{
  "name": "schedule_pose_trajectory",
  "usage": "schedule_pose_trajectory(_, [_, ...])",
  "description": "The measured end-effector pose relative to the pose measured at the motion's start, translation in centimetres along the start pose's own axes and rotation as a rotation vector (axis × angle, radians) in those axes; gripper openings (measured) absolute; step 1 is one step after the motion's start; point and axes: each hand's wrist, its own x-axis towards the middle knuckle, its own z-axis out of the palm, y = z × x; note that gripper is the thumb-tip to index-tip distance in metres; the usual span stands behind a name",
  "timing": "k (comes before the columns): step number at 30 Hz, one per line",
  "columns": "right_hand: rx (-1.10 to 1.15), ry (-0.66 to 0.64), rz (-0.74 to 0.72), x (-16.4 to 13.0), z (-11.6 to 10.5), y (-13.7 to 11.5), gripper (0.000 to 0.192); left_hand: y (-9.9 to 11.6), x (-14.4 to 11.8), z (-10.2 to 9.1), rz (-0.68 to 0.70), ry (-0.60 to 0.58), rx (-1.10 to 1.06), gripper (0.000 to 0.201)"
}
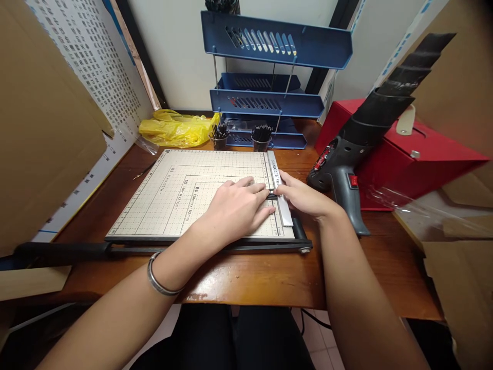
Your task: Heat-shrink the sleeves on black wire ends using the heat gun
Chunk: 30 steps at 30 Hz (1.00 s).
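Small dark strip (pixel 271 196) — thin, barely visible, its material not clear — lies on the gridded paper cutter (pixel 181 195) at the board's 3 o'clock edge, just beside the metal ruler guard (pixel 280 195). Left hand (pixel 236 208) rests flat on the grid, fingers together and stretched toward the strip, their tips touching or nearly touching it. Right hand (pixel 304 198) comes in from 3 o'clock, fingertips pinched on the strip's other end against the guard. Cutter's black lever arm (pixel 77 250) lies along the board's 6 o'clock edge.

By the look of it, the step in hand is lining the strip up against the guard; the next move would call for one hand pinning it firmly while the other reaches for the lever — fingers well clear of the blade edge.

At 12 o'clock stand two small cups of black sticks (pixel 262 136) before a blue tiered tray (pixel 269 97); a yellow bag (pixel 177 128) lies at 11 o'clock, a black power tool (pixel 346 169) at 2 o'clock, leaning on a red box (pixel 404 159).
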Motion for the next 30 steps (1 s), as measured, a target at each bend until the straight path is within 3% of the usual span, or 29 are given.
schedule_pose_trajectory(6, [0.154,-0.002,0.053,0.09,0.28,0.01,0.039,-0.30,-0.13,0.08,0.026,-0.001,-0.055,0.041])
schedule_pose_trajectory(16, [0.127,-0.003,0.035,-0.05,0.28,-0.24,0.037,0.12,-0.08,0.69,0.041,0.031,-0.061,0.044])
schedule_pose_trajectory(26, [0.132,-0.007,0.033,0.04,0.41,-0.10,0.043,-0.05,-0.11,0.40,-0.015,0.089,-0.028,0.042])
schedule_pose_trajectory(30, [0.100,-0.010,0.036,-0.01,0.26,-0.11,0.050,-0.40,-0.10,0.13,-0.081,0.067,-0.001,0.033])
